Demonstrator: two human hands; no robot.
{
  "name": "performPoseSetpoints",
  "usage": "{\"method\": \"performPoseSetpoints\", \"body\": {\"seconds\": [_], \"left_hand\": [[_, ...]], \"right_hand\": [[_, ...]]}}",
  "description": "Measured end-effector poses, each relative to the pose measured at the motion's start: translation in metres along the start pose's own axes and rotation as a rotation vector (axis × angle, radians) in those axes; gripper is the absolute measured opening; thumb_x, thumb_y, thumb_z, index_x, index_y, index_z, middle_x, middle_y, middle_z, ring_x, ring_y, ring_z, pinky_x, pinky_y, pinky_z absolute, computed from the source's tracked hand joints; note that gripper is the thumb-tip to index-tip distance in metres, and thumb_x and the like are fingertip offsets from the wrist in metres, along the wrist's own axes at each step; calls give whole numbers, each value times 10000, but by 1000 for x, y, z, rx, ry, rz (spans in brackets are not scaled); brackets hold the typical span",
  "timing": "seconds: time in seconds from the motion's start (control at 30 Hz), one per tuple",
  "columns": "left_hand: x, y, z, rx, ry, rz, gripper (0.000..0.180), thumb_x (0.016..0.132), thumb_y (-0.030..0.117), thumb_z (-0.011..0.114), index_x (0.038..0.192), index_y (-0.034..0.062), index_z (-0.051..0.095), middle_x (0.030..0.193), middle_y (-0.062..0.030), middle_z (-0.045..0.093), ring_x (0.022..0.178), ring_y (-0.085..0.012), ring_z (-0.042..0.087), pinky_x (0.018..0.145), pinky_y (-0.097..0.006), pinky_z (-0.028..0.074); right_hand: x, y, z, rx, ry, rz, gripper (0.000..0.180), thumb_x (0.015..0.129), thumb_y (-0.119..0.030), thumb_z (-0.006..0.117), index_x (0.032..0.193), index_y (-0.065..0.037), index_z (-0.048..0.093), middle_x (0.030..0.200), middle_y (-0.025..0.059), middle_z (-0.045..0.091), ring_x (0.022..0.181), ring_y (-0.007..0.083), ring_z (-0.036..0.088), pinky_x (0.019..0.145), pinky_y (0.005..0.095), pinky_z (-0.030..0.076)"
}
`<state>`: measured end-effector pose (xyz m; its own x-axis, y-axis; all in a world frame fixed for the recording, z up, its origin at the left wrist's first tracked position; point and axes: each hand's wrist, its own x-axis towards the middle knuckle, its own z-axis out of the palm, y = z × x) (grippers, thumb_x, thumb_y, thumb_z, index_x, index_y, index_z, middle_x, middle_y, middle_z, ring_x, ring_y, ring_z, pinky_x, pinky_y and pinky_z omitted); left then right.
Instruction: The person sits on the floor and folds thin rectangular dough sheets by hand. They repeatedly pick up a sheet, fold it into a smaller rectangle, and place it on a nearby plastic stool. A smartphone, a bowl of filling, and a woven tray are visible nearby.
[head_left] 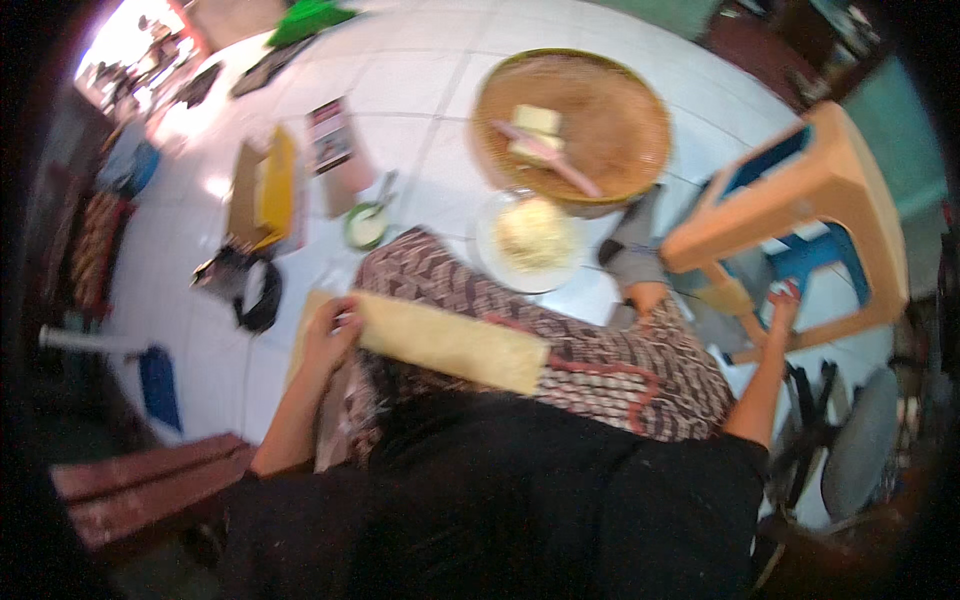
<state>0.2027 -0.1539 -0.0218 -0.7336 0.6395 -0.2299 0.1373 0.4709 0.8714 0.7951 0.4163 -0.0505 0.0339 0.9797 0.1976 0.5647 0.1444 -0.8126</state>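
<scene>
Across the brown patterned cloth on the lap, I see a long, flat, pale-yellow strip. The left hand has its fingers curled over the strip's left end. The right hand is out beside the peach plastic stool; I cannot tell how far it is open or what it holds. Print on the upright box is too blurred for me to read. Ahead, the white tiled floor bears a plate of pale shreds and, just beyond, a round woven tray. Green wall shows at right, a bright opening at upper left.
</scene>
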Motion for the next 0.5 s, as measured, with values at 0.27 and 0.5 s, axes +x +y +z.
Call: {"method": "performPoseSetpoints", "body": {"seconds": [0.27, 0.5], "left_hand": [[-12, 26, -4, -419, 53, -498, 307, 826, 146, 577, 1092, -1, 535, 960, -60, 589, 874, -154, 555, 788, -271, 455], [-12, 32, -21, -1043, -110, -263, 263, 847, 81, 537, 1085, -3, 462, 1010, -111, 565, 923, -205, 575, 822, -336, 479]], "right_hand": [[-133, -196, 71, 467, -547, -174, 441, 808, -42, 544, 1235, -17, 437, 1147, 107, 521, 1025, 160, 496, 918, 289, 362], [-256, -297, 111, 433, -911, -224, 350, 804, -27, 545, 1153, -14, 517, 1105, 85, 558, 977, 176, 534, 886, 292, 398]]}}
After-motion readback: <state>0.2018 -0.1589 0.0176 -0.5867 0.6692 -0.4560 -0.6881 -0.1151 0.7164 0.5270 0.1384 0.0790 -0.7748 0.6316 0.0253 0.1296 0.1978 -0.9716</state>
